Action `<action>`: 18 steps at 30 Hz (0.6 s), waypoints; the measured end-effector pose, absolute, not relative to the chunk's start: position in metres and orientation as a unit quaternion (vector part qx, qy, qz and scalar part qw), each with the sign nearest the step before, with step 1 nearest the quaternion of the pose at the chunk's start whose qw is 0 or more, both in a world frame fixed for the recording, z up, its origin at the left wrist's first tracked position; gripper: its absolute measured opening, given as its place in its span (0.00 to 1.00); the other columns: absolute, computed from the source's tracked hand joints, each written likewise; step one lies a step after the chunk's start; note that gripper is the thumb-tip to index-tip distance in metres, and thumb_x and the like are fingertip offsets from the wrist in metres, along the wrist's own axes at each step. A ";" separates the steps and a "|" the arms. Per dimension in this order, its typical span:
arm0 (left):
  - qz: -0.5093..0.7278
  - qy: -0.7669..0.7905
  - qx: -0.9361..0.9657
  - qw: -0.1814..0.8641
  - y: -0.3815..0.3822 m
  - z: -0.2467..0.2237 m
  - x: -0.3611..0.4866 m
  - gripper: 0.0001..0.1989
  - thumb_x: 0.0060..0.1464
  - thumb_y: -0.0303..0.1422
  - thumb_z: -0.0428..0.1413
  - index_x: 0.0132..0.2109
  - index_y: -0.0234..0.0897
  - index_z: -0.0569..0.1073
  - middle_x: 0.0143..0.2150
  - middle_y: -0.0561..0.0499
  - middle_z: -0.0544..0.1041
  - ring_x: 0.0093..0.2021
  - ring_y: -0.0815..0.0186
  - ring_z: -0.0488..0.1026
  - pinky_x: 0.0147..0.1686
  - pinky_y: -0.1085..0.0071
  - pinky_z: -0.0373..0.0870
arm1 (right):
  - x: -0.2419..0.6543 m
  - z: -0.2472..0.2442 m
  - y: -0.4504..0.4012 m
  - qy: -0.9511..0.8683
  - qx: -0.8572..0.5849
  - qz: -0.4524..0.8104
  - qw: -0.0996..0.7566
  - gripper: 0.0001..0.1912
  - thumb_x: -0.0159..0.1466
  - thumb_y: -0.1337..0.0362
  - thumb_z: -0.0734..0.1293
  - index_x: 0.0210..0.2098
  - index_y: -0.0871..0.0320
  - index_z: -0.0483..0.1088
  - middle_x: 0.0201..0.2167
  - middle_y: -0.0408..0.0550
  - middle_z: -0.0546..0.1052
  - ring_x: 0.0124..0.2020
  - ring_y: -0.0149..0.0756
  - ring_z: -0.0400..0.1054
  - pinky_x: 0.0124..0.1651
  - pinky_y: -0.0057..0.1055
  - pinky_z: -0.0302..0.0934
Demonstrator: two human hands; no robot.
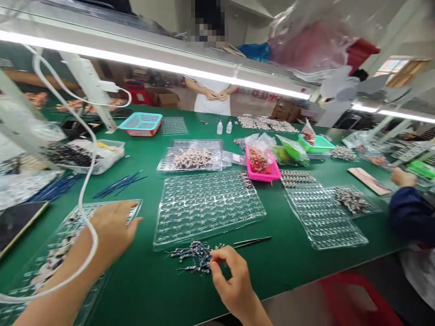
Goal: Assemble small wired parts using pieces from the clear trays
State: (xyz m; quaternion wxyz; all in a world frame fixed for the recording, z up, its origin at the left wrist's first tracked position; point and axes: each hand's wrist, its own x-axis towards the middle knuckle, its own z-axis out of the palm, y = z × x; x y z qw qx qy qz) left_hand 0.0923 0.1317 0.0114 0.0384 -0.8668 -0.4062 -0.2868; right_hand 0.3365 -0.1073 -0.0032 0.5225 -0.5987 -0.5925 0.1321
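Note:
My left hand (110, 228) rests palm down over a clear blister tray (134, 210) that bears small pale pieces. Its thumb stands apart from the fingers, whose tips are mostly hidden, and nothing shows in it. At the right edge of a pile of small wired parts (195, 256), my right hand (234, 276) has thumb and forefinger pinched together. What lies between these fingertips is too small to make out. Just beyond the right hand lies a pair of tweezers (253, 242). A large clear blister tray (207, 206) is behind the pile.
A white cable (83, 190) hangs across my left forearm. Farther back stand a pink basket (263, 174), a tray with a pale heap (192, 158) and a blue basket (141, 121). Blue wires (118, 184) lie left. A co-worker's sleeve (409, 217) is at right; another person stands opposite.

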 end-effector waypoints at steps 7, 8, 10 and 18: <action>-0.145 -0.245 -0.946 -0.152 0.092 0.037 0.293 0.11 0.61 0.29 0.51 0.46 0.35 0.75 0.47 0.41 0.77 0.50 0.52 0.71 0.49 0.56 0.69 | 0.359 -0.008 -0.132 -0.587 -0.631 0.129 0.490 0.09 0.65 0.70 0.62 0.43 0.55 0.69 0.32 0.45 0.75 0.33 0.34 0.70 0.38 0.30 0.66; -0.137 -0.247 -0.947 -0.156 0.095 0.037 0.319 0.10 0.61 0.29 0.51 0.45 0.35 0.76 0.45 0.42 0.78 0.48 0.54 0.72 0.48 0.58 0.69 | 0.362 -0.014 -0.131 -0.580 -0.642 0.118 0.488 0.09 0.65 0.71 0.61 0.42 0.55 0.69 0.32 0.45 0.75 0.34 0.34 0.70 0.38 0.30 0.65; -0.124 -0.260 -0.944 -0.160 0.105 0.033 0.364 0.09 0.61 0.30 0.53 0.44 0.33 0.77 0.44 0.41 0.77 0.48 0.54 0.72 0.48 0.59 0.70 | 0.366 -0.024 -0.129 -0.581 -0.650 0.088 0.481 0.09 0.65 0.72 0.61 0.41 0.55 0.69 0.32 0.45 0.75 0.33 0.35 0.71 0.37 0.31 0.65; -0.052 -0.343 -0.921 -0.177 0.128 0.011 0.445 0.15 0.63 0.37 0.55 0.52 0.34 0.72 0.52 0.44 0.74 0.48 0.58 0.74 0.47 0.56 0.73 | 0.364 -0.038 -0.124 -0.615 -0.621 0.006 0.486 0.08 0.63 0.70 0.60 0.40 0.56 0.67 0.27 0.44 0.75 0.26 0.35 0.69 0.31 0.31 0.61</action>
